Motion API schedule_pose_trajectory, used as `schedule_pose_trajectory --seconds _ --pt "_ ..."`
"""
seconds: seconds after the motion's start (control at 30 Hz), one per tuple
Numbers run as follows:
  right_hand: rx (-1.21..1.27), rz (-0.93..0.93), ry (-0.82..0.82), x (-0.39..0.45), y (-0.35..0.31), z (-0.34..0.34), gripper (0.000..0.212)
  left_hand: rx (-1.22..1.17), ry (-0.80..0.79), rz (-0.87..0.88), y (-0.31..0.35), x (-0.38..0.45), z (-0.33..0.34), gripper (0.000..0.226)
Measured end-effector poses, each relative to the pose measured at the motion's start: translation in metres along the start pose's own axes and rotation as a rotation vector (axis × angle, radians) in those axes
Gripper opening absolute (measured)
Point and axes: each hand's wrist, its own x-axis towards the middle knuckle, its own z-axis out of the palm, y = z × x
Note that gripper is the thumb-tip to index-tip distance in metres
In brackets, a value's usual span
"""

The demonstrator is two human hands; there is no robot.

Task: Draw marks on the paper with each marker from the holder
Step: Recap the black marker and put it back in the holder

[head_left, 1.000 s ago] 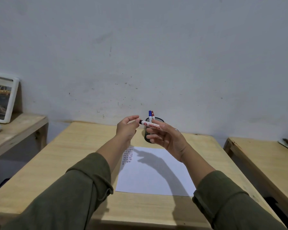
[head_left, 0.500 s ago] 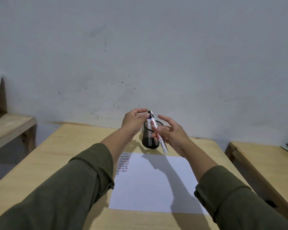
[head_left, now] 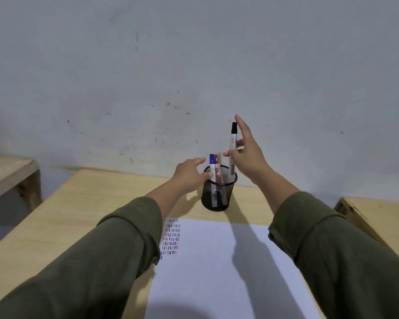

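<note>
A black mesh holder (head_left: 217, 196) stands on the wooden table (head_left: 90, 215), behind a white paper (head_left: 217, 261). The paper carries rows of short black, red and blue marks (head_left: 171, 238) at its upper left. A blue-capped marker (head_left: 212, 162) and a red-capped marker (head_left: 217, 162) stand in the holder. My right hand (head_left: 249, 157) pinches a black-capped marker (head_left: 233, 137) upright, its lower end inside the holder's rim on the right. My left hand (head_left: 189, 173) has its fingers apart, with the fingertips against the holder's left rim.
A lower wooden bench (head_left: 7, 171) stands at the left and another wooden table (head_left: 378, 215) at the right. A grey wall rises close behind the holder. My sleeves cover the paper's lower left and right edges.
My right hand turned the black-capped marker from lying across to upright and lowered its end into the holder. My left hand left the marker's cap and dropped to the holder's rim.
</note>
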Motion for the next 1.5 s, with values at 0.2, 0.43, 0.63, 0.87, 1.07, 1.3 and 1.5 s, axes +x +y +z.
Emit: schedule_pose_trajectory --seconds 0.2,0.43,0.63,0.87,1.07,1.3,1.5 --pt "-0.098 -0.042 -0.006 0.01 0.014 0.017 0.079 0.028 -0.065 0.005 -0.009 0.005 0.002 0.064" --pt "-0.265 0.007 -0.056 0.008 0.033 0.025 0.073 -0.008 -0.096 -0.006 -0.015 0.007 0.005 0.06" --pt "-0.333 0.053 -0.072 0.007 0.047 0.029 0.073 -0.034 -0.079 0.002 -0.01 0.008 0.01 0.057" --pt "-0.35 0.023 -0.082 0.005 0.052 0.03 0.061 -0.046 -0.063 -0.02 -0.011 0.009 0.011 0.06" --pt "-0.409 -0.028 -0.09 0.008 0.054 0.032 0.067 -0.085 -0.057 -0.031 -0.012 0.01 0.012 0.06" --pt "-0.495 -0.031 -0.127 0.008 0.048 0.035 0.061 -0.092 -0.056 -0.034 -0.014 0.011 0.013 0.061" --pt "-0.464 -0.083 -0.04 0.008 0.045 0.033 0.044 -0.118 -0.052 -0.043 -0.016 0.01 0.015 0.062"
